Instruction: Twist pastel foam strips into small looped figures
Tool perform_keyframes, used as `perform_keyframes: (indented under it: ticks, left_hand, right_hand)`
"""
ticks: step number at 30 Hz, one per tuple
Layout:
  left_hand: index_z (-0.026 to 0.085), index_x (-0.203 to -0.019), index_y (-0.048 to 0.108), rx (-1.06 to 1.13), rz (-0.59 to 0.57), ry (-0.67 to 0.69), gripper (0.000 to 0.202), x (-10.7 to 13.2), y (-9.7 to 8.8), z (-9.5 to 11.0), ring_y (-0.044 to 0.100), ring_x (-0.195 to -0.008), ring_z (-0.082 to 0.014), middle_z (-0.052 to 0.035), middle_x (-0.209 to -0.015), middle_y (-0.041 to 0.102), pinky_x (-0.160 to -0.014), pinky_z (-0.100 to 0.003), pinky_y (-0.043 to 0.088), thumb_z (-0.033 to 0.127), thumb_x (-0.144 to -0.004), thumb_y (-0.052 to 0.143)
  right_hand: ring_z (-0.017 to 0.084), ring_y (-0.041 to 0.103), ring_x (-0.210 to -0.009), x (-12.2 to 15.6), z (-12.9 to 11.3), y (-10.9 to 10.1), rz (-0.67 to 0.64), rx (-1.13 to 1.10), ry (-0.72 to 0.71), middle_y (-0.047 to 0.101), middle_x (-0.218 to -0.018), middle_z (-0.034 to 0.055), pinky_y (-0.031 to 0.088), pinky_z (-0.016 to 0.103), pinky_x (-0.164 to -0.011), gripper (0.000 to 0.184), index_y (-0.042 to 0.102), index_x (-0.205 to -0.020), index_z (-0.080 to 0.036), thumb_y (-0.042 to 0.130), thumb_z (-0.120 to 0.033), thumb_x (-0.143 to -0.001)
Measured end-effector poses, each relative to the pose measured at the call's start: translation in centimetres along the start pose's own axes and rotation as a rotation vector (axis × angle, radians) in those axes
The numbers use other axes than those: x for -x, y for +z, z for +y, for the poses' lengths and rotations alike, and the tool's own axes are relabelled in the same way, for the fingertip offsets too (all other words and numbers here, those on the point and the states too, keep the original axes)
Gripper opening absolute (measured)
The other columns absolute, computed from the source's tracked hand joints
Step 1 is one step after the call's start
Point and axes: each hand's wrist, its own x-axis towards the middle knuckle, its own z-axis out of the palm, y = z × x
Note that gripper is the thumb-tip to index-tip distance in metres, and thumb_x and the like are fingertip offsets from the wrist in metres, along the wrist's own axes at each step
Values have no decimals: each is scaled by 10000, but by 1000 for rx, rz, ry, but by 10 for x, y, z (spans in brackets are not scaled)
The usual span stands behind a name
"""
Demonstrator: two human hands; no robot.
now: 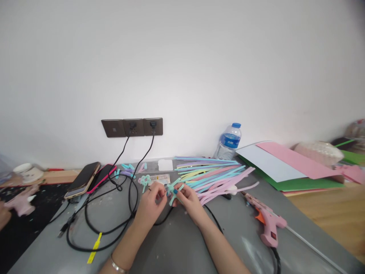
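Note:
Between my two hands, above the grey table, is a mint-green pipe cleaner piece (172, 189) with several arms sticking out. My right hand (185, 195) pinches it from the right, thumb on top. Closed in a pinch at its left edge, my left hand (154, 198) has its fingertips against the piece; whether they hold a separate bit is too small to see. Just beyond the left hand lies a finished-looking mint and pink pipe cleaner shape (145, 180). Behind the right hand spreads a bundle of pastel pipe cleaners (211, 173).
A pink glue gun (269, 222) with a glue stick lies on the right, near coloured sheets (288, 161) and a water bottle (229, 140). Black cables (85, 209) loop at left beside two phones (83, 179). Another person's hand (4, 216) is at the far left near a second glue gun (23, 201).

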Motion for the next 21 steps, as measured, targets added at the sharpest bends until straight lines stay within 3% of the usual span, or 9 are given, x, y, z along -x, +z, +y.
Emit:
perform_keyframes:
  ticks: [3,7,9,14,21]
  left_hand:
    - [207,-787,496,70,24,-111,41,-1,0,-2,547,-639,-132,2,-754,565,-593,-230,455,167,-794,503]
    - [196,-793,544,292,-1,-242,24,0,4,-6,581,-660,-147,-9,-752,585,-580,-240,488,212,-794,526]
    - [189,-817,573,469,-28,-334,81,0,6,-8,603,-662,-156,-19,-758,612,-564,-248,505,252,-810,522]
    - [182,-887,634,763,-37,-461,195,-1,6,-10,634,-738,-182,-51,-826,669,-582,-262,534,349,-806,576]
    - [186,-931,642,753,-48,-402,270,-1,9,-4,595,-756,-155,-14,-785,623,-628,-232,526,214,-670,707]
  right_hand:
    - [150,585,-588,3,-3,3,-11,151,-154,599,-711,-5,473,269,-558,185,572,-830,-208,633,-381,-806]
    - [197,595,-826,7,-7,6,123,373,-480,613,-853,43,465,320,-735,18,584,-814,-213,599,-211,-825]
    - [199,590,-856,9,-10,6,162,462,-570,608,-894,51,455,332,-756,69,569,-803,-218,570,-156,-831]
    - [198,580,-866,13,-14,7,202,628,-658,594,-909,53,452,326,-739,145,555,-776,-224,535,-89,-827]
    - [196,573,-899,14,-13,8,176,718,-706,588,-935,61,455,320,-761,190,566,-792,-223,505,-46,-824]
